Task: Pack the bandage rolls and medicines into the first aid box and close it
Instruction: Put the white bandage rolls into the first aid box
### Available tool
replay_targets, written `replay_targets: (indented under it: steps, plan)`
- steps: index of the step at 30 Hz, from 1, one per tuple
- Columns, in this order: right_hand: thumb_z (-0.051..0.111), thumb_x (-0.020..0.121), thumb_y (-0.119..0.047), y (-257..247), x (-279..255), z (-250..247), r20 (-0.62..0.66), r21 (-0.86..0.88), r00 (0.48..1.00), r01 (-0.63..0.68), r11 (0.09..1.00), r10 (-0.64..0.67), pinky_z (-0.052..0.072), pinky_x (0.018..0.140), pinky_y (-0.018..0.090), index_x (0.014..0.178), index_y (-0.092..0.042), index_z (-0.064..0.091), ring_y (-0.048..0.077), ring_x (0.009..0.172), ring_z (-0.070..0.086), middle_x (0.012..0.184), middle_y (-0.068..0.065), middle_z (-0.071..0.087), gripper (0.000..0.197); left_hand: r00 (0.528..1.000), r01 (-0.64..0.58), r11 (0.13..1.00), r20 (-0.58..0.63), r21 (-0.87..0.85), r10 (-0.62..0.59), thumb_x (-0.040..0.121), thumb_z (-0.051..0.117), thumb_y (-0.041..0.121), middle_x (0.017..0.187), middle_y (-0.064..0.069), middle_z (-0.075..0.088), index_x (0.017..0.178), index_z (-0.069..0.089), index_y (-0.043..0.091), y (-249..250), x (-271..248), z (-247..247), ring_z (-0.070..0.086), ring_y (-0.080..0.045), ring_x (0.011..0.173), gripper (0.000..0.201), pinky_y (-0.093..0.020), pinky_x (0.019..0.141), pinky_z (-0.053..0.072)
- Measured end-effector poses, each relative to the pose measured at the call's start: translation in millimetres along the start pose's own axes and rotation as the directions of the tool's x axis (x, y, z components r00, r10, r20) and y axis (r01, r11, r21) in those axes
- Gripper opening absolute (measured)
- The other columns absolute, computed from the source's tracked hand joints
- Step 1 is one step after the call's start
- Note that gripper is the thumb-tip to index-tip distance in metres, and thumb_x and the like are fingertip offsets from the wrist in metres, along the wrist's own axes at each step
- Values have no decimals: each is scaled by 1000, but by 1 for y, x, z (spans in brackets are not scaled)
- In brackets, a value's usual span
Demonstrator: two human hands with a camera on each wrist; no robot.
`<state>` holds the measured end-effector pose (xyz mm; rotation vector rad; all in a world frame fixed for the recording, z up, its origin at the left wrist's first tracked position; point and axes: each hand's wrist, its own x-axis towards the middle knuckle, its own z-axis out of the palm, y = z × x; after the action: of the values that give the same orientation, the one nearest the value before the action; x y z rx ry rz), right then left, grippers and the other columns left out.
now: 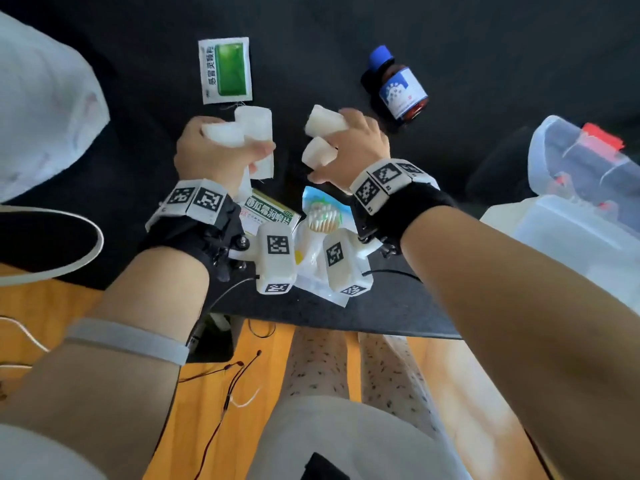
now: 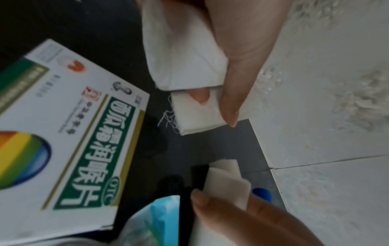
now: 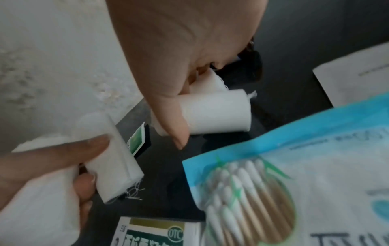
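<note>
My left hand [image 1: 214, 152] grips a bundle of white bandage rolls [image 1: 254, 124] above the black table; the thumb presses them in the left wrist view, where the rolls [image 2: 189, 69] fill the top. My right hand [image 1: 353, 140] holds two more bandage rolls [image 1: 323, 121], one roll [image 3: 221, 113] under its thumb. On the table lie a green sachet [image 1: 225, 69], a brown bottle with a blue cap [image 1: 400, 90], a green-and-white medicine box [image 1: 270, 211] and a cotton swab bag [image 1: 325, 218]. The translucent first aid box [image 1: 554, 230] stands open at the right.
A white plastic bag [image 1: 45, 109] lies at the far left of the table. The box's raised lid [image 1: 568, 157] carries a red latch [image 1: 602, 135]. The table's near edge runs just below my wrists, with my legs and wooden floor beneath.
</note>
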<state>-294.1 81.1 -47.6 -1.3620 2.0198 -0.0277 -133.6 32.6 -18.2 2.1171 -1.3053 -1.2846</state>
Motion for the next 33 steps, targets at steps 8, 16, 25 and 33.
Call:
replay_targets:
  steps: [8,16,25,33]
  plan:
    - [73,64,-50,8,-15,-6,-20,90,997,-70,993,72,40,97,35,94,-24,63,25,110,42,118,5,38,41,998,-16,990,64,-141,25,56,86,19,68,5,63,75,48,28,7,-17,3,56,1,38,44,-18,47,48]
    - [79,57,-46,64,-99,-42,-293,762,908,33,647,300,52,89,31,88,-15,68,16,104,58,120,11,52,46,970,-126,965,176,-231,169,56,85,10,81,6,62,84,52,24,48,-89,43,59,-10,57,46,-16,44,46]
    - [64,49,-66,180,-199,-86,-398,772,764,-20,635,508,49,92,41,91,-15,66,24,104,57,114,11,53,65,865,14,996,501,-86,31,63,82,15,81,2,67,99,66,15,66,-201,127,65,-12,70,39,-14,47,49]
    - [70,46,-65,263,-231,-64,-305,775,760,-152,614,574,55,83,44,81,-15,69,30,91,65,105,19,63,61,747,85,971,631,222,-210,66,81,27,95,-1,67,113,59,13,49,-239,175,67,-12,79,54,-22,50,49]
